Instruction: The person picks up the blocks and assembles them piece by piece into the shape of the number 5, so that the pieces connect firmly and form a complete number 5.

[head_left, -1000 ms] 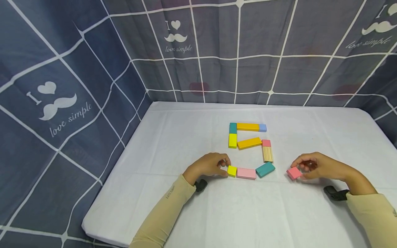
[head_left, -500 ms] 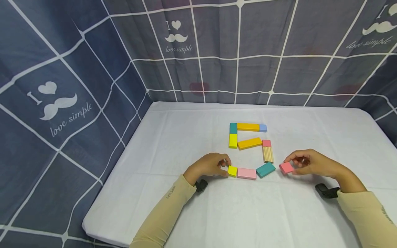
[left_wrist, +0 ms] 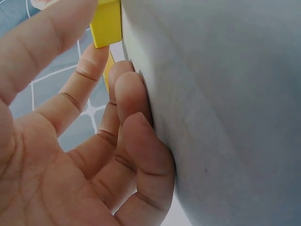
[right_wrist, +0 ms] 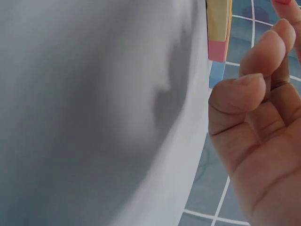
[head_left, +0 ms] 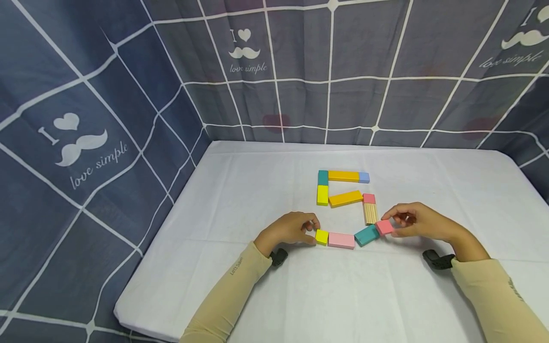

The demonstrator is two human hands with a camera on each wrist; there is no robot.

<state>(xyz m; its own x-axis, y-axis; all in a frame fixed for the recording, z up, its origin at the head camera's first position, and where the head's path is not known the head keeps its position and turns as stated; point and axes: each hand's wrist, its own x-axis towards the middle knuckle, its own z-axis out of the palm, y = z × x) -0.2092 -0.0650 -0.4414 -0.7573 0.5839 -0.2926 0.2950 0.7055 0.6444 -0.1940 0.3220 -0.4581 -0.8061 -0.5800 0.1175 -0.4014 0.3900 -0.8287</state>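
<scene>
In the head view my left hand (head_left: 289, 228) pinches a small yellow block (head_left: 321, 237) between thumb and index finger, at the left end of the bottom row. The left wrist view shows the yellow block (left_wrist: 107, 23) between those two fingertips. A light pink block (head_left: 341, 240) lies beside it, then a slanted teal block (head_left: 365, 236). My right hand (head_left: 422, 223) grips a small coral-pink block (head_left: 385, 227) by its sides; this block overlaps the teal block's right end in the head view. Only a sliver of it shows in the right wrist view.
Above the bottom row, a wood-striped block (head_left: 370, 214), a small pink block (head_left: 369, 198), orange blocks (head_left: 343, 176), a second yellow block (head_left: 322, 195), a second teal block (head_left: 323, 177) and a blue block (head_left: 364, 177) form a bent line on the white-covered table (head_left: 249, 181).
My right hand has carried the coral-pink block left and slightly away from me, up to the teal block. The left hand has stayed at the yellow block.
</scene>
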